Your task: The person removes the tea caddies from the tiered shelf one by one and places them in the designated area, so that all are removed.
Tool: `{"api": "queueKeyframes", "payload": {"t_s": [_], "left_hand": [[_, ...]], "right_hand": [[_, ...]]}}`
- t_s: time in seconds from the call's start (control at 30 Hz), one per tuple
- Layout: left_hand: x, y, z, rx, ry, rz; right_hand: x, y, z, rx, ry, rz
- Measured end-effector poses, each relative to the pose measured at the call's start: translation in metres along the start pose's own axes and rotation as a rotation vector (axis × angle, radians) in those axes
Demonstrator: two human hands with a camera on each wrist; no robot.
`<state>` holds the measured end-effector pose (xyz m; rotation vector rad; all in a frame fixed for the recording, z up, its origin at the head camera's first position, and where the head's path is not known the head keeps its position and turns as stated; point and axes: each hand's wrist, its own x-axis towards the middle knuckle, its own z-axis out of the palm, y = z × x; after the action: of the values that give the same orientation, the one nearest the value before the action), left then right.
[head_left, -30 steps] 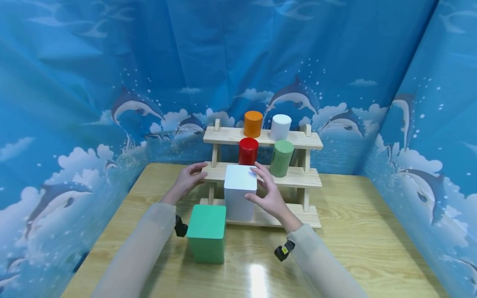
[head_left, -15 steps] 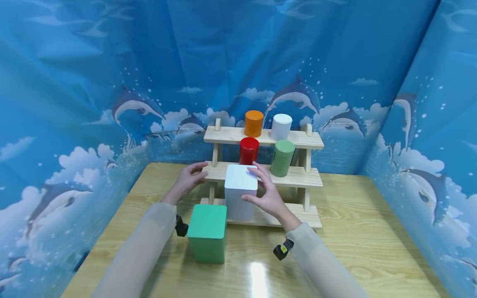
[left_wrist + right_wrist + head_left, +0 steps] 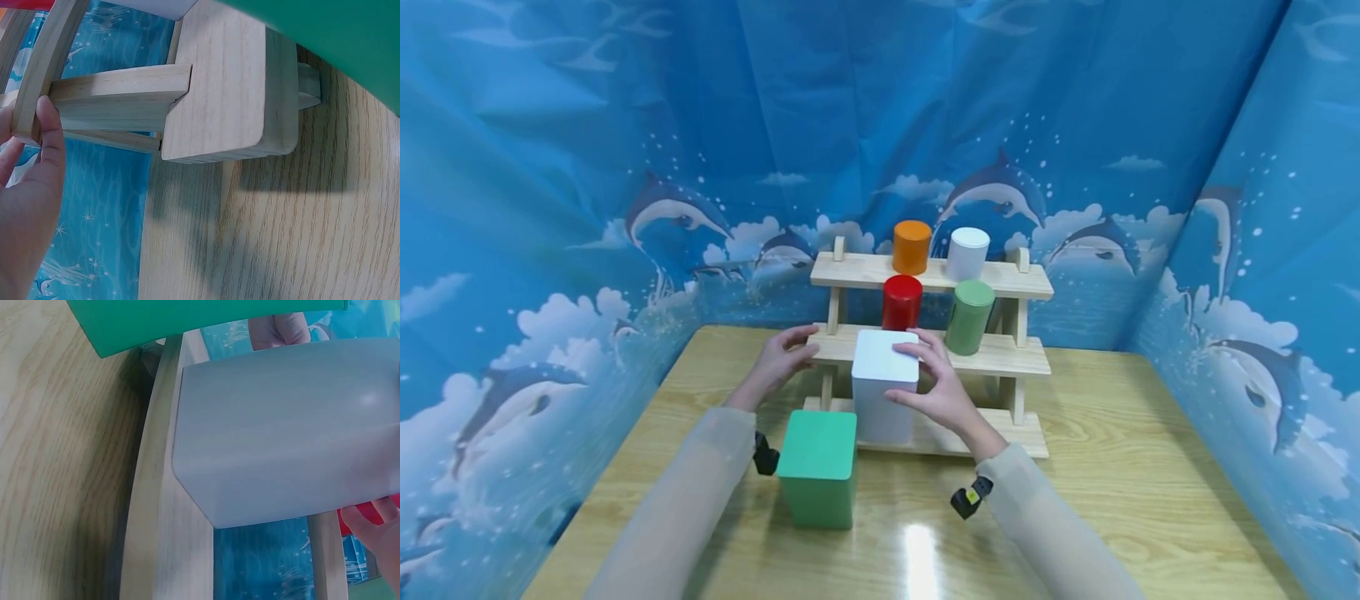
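Observation:
My left hand (image 3: 781,362) pinches the left end of the middle board of a three-tier wooden shelf (image 3: 1000,354); the left wrist view shows thumb and fingers on either side of the board (image 3: 37,94). A tall white box (image 3: 883,400) stands upright on the bottom tier. My right hand (image 3: 942,390) grips its upper right part, thumb at the front and fingers reaching onto the top. In the right wrist view the box (image 3: 281,437) rests on the bottom board, with fingertips (image 3: 362,522) against its side. A green box (image 3: 817,475) stands on the table in front of the shelf.
On the middle tier stand a red can (image 3: 901,304) and a light green can (image 3: 970,318). The top tier bears an orange can (image 3: 912,248) and a white can (image 3: 967,253). A blue dolphin-print curtain (image 3: 880,108) surrounds the wooden table (image 3: 1120,467).
My right hand's fingers have slid slightly left, farther over the white box's top and front. The left hand stays on the shelf board. Box and cans keep their places.

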<state>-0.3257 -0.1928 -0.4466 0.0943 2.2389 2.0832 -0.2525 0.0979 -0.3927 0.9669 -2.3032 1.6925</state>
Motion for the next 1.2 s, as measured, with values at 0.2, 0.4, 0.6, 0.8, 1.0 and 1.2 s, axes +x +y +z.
{"api": "queueKeyframes", "payload": {"t_s": [0.2, 0.4, 0.6, 0.8, 1.0, 1.2], "left_hand": [[0.001, 0.000, -0.001, -0.015, -0.007, -0.002], [0.001, -0.001, -0.001, -0.023, -0.013, -0.006], [0.000, 0.000, -0.001, -0.043, -0.019, -0.006], [0.001, 0.003, 0.000, -0.053, -0.006, -0.020], [0.000, 0.005, 0.000, -0.028, -0.005, -0.022], [-0.002, 0.000, 0.000, -0.031, -0.014, -0.004]], "right_hand": [[0.001, -0.002, 0.001, 0.003, 0.020, -0.002], [-0.001, -0.004, 0.002, 0.029, 0.043, 0.006], [-0.002, -0.006, 0.003, 0.038, 0.053, -0.014], [-0.004, -0.007, 0.001, 0.041, 0.067, -0.070], [-0.009, -0.011, -0.002, 0.035, 0.078, -0.103], [-0.019, -0.011, -0.004, 0.028, 0.091, -0.097]]}}
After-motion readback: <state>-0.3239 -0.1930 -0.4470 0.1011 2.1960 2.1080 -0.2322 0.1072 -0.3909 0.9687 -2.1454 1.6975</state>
